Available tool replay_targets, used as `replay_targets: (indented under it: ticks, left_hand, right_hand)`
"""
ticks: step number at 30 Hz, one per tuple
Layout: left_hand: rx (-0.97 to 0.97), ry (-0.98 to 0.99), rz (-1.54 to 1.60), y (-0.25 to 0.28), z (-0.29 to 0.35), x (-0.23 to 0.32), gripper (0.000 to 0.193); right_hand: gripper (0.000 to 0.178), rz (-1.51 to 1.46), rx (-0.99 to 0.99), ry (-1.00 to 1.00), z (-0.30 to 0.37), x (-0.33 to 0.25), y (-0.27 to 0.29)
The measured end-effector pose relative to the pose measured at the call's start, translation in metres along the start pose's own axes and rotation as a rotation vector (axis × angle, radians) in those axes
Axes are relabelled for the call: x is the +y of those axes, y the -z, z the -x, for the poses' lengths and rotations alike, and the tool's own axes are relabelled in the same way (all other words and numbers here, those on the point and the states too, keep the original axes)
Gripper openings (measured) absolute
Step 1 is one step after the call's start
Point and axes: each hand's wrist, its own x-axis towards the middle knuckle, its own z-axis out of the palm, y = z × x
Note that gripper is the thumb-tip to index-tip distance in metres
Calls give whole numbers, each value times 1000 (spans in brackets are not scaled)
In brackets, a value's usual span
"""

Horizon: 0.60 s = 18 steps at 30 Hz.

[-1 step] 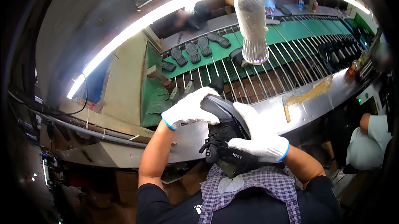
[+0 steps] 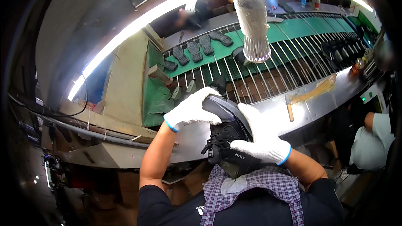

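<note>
Between my gloved hands is a black shoe (image 2: pixel 229 131), held close in front of my checked apron. Its toe points away from me, and its laces hang at the left side. My left hand (image 2: pixel 193 111) is closed around the toe end, thumb across the upper. Along the shoe's right side, by the sole edge, my right hand (image 2: pixel 263 140) grips with its thumb lying over the upper near the heel. Both hands wear white knit gloves with blue cuffs. The palm sides of the fingers are partly hidden by the shoe.
Beyond my hands runs a conveyor of metal rods (image 2: pixel 268 73) with a green belt (image 2: pixel 284 31) carrying several dark soles (image 2: pixel 194 52). A wrapped lamp (image 2: pixel 253 23) hangs above. A brush (image 2: pixel 289 109) lies on the metal ledge (image 2: pixel 307 113). Another person's leg (image 2: pixel 370 146) shows at the right.
</note>
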Motion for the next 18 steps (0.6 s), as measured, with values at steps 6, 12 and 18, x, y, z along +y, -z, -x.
replay_targets:
  ticks: [6,12,18]
  left_hand:
    - [90,-65,111,-23,-3,-12,84]
    - [69,-120,-64,-28,-17,16,93]
    - [47,-90,-166,-35,-26,54,95]
  right_hand:
    - [74,140,138,234,12,51,-5]
    - [50,391,319,367,-23,44,21]
    - [25,461,244,325,-60,43,37]
